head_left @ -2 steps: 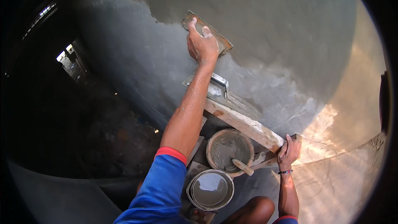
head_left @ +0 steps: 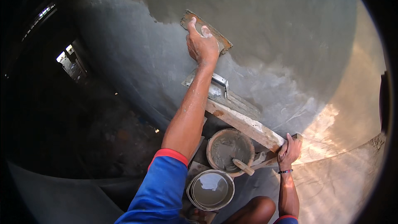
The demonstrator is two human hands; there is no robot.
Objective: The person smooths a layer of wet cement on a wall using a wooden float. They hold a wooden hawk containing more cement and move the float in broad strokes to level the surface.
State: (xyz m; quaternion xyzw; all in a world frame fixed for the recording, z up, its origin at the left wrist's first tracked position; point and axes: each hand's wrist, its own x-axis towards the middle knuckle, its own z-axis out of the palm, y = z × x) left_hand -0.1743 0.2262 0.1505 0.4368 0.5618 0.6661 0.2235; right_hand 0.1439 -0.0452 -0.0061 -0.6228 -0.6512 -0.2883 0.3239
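Note:
Against the wet grey plaster wall point(head_left: 265, 29), my left hand point(head_left: 203, 47) is closed on a rectangular plastering float point(head_left: 222, 43) with muddy, rust-coloured edges. My right hand point(head_left: 289, 153), a beaded band at its wrist, is closed around the right end of a wooden beam point(head_left: 244, 125); part of its grip is hidden. Between the beam and the wall lies a steel trowel point(head_left: 217, 89) with a metal bracket, partly covered by my left forearm. Below the beam stands a bucket of grey mortar point(head_left: 226, 151). A wooden-handled tool point(head_left: 243, 166) leans over its rim.
A second bucket point(head_left: 210, 190) nearer me holds cloudy water. My bent knee point(head_left: 259, 209) is beside it. Darkness fills the left side, with a bright opening point(head_left: 70, 62) farther off. Sunlight falls on the wall at the right point(head_left: 327, 128).
My left hand and the float have shifted very slightly up and left along the wall. My right hand stays at the beam's end.

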